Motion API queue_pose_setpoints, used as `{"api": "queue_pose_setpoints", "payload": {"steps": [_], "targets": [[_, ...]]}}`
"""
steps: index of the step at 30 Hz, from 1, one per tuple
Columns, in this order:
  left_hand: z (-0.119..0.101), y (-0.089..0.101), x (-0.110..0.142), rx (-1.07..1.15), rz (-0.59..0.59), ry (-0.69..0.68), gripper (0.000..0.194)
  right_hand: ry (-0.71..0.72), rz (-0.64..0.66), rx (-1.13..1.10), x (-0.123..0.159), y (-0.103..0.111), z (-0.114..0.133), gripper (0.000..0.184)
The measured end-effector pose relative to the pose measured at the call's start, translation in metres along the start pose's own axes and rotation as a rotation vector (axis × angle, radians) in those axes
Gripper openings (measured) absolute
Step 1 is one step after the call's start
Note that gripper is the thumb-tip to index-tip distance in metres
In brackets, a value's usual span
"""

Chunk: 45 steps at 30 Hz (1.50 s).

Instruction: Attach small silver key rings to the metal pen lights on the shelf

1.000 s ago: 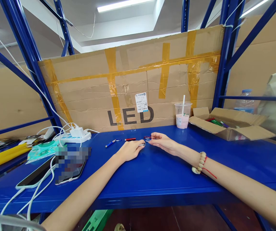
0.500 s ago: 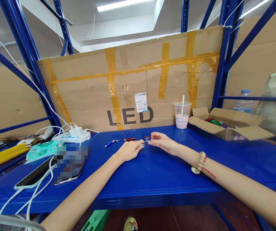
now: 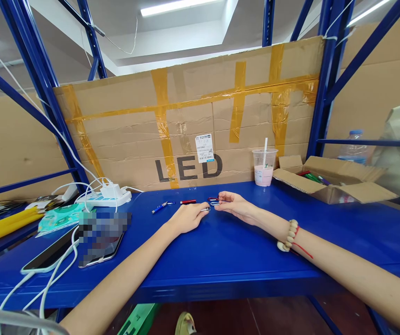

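Note:
Near the middle of the blue shelf, my left hand (image 3: 190, 217) is closed around a small silver-ended piece (image 3: 205, 209), most of which the fingers hide. Facing it from the right, my right hand (image 3: 235, 207) pinches a small pale, loop-shaped clip (image 3: 214, 204) at its fingertips. Just behind that clip is a small red metal piece (image 3: 213, 199), partly covered by the fingers. Beyond my left hand lies a short red tube (image 3: 187, 202). Farther left rests a small blue penlight-like tube (image 3: 159, 207) with a silver end and a blue clip.
A drink cup (image 3: 264, 171) with a straw and an open cardboard box (image 3: 339, 193) of colored items stand at right. At left are two phones (image 3: 48, 253), white cables, a power strip (image 3: 123, 197) and a teal packet (image 3: 58, 218). Taped cardboard (image 3: 133, 149) closes the back.
Both hands hold nearly the same pose and place. The foot below the shelf has shifted slightly left.

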<state>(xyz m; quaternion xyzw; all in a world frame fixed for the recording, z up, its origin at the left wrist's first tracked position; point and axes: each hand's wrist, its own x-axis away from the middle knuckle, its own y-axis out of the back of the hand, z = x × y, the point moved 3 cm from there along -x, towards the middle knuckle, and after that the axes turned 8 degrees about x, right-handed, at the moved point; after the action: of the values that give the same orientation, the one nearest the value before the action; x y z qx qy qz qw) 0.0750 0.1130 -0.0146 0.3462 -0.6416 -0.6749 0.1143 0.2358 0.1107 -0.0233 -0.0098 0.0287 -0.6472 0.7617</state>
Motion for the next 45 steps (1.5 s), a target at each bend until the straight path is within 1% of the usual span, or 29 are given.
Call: {"api": "queue_pose_setpoints", "payload": {"steps": [5, 10, 14, 17, 22, 28, 39, 45], "targets": [[0.0000, 0.0000, -0.0004, -0.005, 0.008, 0.010, 0.025, -0.001, 0.020, -0.001, -0.0009, 0.0004, -0.0019, 0.045], [-0.0005, 0.0005, -0.0002, -0.004, 0.011, 0.019, 0.026, -0.005, -0.002, 0.009, -0.0001, 0.0009, -0.0013, 0.046], [-0.0003, 0.0001, 0.0003, 0.001, 0.016, 0.018, 0.026, 0.013, 0.007, 0.004, -0.0017, 0.0013, -0.0025, 0.047], [-0.0003, -0.0001, 0.0001, 0.007, 0.017, 0.014, 0.026, 0.026, 0.013, 0.006, -0.0030, 0.0015, -0.0034, 0.046], [-0.0011, 0.0009, 0.0000, 0.013, 0.005, -0.001, 0.026, 0.002, 0.011, 0.018, -0.0016, 0.0002, -0.0022, 0.044], [-0.0014, 0.0013, 0.0005, 0.003, 0.003, -0.001, 0.025, 0.004, 0.012, -0.035, 0.0018, -0.0019, 0.0007, 0.040], [-0.0012, 0.0011, 0.0002, 0.005, 0.011, 0.017, 0.028, -0.003, 0.014, -0.010, 0.0005, -0.0008, -0.0001, 0.042], [-0.0007, 0.0013, 0.0004, 0.001, 0.006, 0.002, 0.027, 0.000, 0.019, -0.008, -0.0003, -0.0005, -0.0007, 0.040]]}}
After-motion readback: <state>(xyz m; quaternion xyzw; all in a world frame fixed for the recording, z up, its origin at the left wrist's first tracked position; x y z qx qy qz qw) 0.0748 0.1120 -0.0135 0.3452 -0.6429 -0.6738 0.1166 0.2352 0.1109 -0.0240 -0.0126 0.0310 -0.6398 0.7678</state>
